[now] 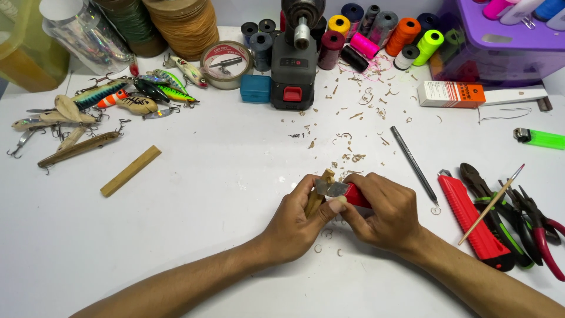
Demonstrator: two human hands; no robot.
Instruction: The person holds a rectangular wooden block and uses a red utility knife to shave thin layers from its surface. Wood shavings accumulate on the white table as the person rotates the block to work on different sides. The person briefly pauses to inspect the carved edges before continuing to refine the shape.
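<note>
My left hand (295, 221) grips a small pale wooden piece (318, 191), held upright over the white table. My right hand (385, 212) holds a red-handled utility knife (355, 195). Its silver blade (331, 188) lies against the wood, with my left thumb pressed behind it. Both hands meet at the table's centre front. Thin wood shavings (352, 158) lie scattered just beyond the hands.
A wooden stick (130, 171) lies at left, with fishing lures (88, 112) behind it. A cordless drill (293, 70), tape roll (226, 63) and thread spools (382, 32) stand at the back. To the right lie a pencil (414, 164), a red cutter (474, 221), pliers (518, 221) and a green lighter (538, 138).
</note>
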